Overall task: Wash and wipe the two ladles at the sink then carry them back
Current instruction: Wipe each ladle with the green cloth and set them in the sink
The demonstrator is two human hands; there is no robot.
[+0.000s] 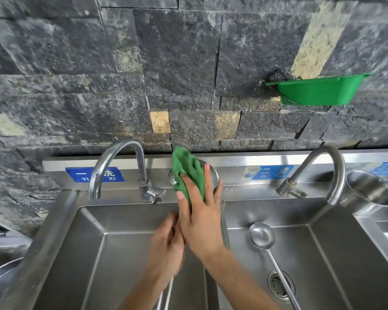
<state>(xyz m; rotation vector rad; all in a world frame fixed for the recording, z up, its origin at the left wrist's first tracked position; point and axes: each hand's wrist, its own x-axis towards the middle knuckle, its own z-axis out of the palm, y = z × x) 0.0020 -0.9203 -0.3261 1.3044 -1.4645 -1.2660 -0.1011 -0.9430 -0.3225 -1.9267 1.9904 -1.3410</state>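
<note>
Ladle [214, 175] upright, bowl up, cloth-covered

Steel double sink [54, 220], ladle [261, 237] lying in right basin, bowl up

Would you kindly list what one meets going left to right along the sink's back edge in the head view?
Left blue sign → left faucet → green cloth pressed on a ladle bowl → middle blue sign → right faucet → steel cup.

Two ladles: one [212, 175] under the cloth [188, 171]; one [261, 237] right of the grip; two taps [121, 166] [323, 173]; two basins [94, 253] [334, 253]; one green tray [318, 90].
</note>
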